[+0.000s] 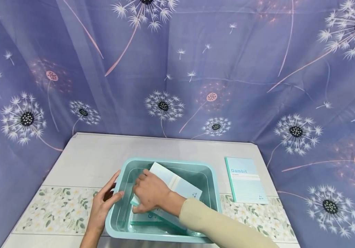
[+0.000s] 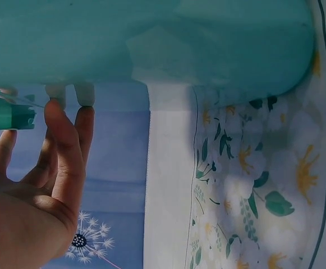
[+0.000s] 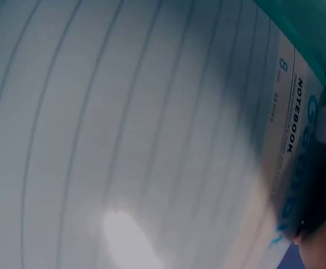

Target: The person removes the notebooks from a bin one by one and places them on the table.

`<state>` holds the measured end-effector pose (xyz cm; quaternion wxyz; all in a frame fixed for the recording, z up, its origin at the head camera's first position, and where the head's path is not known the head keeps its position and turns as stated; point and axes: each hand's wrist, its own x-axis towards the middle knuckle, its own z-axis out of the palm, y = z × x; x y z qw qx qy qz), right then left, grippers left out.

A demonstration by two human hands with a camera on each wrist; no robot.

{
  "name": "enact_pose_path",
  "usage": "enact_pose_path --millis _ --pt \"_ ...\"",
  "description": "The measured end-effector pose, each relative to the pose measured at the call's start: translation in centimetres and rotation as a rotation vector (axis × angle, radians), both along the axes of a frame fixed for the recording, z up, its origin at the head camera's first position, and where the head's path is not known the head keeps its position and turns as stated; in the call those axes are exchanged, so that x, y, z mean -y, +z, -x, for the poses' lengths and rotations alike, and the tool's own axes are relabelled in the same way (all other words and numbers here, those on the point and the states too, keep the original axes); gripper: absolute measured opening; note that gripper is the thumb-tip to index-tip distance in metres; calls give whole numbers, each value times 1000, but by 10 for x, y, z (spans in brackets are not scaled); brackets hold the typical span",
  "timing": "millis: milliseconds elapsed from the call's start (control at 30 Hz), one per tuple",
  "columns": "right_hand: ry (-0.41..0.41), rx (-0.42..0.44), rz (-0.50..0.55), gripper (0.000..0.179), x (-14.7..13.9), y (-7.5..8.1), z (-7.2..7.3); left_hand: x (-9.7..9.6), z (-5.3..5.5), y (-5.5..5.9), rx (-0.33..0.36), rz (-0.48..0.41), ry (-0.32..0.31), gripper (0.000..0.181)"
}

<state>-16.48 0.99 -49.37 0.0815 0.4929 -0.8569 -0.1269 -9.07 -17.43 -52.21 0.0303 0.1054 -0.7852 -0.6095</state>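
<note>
A teal plastic basin (image 1: pixel 216 199) holds notebooks with pale blue covers and green spines. My right hand (image 1: pixel 151 193) reaches into it and grips the title end of the upper notebook (image 1: pixel 185 186), which lies slantwise. That notebook's lined cover (image 3: pixel 151 112) fills the right wrist view, its "Gambit" lettering partly shadowed by the hand. Beneath it another notebook (image 1: pixel 144 217) shows only in part. At the basin's left side my left hand (image 1: pixel 103 203) holds the rim, its thumb on the edge. In the left wrist view, fingertips (image 2: pixel 84 115) touch the outer wall.
To the right of the basin a "Gambit" notebook (image 1: pixel 247 181) lies face up on the white table (image 1: pixel 103 155). A floral strip (image 1: pixel 56 210) crosses the tabletop. Purple dandelion-print curtains (image 1: pixel 193 69) enclose the back and sides.
</note>
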Motion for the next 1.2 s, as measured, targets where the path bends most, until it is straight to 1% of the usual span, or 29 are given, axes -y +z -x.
enact_pose_path --millis 167,300,533,633,767,900,1000,1100,1200 --pt "-118 -48 143 48 -12 21 10 -2 1 1 13 -8 7 62" --pt "-203 -51 271 46 -21 39 20 -2 0 2 29 -19 11 62" --pt "-437 -71 454 43 -43 87 45 -4 1 1 22 -19 34 64" --pt "-472 -88 518 42 -54 103 53 -4 1 1 19 -18 40 64" --pt "-504 -100 585 44 -68 121 62 -4 1 1 21 -25 43 64" --pt "-570 -62 639 46 -80 137 66 -4 1 1 29 -34 43 65" --pt "-632 17 689 45 -91 147 67 -3 0 1 32 -35 41 65" --pt "-712 91 724 47 -107 154 68 -4 0 1 29 -38 38 65" --pt "-783 120 726 50 -126 156 69 -4 1 1 24 -44 36 64"
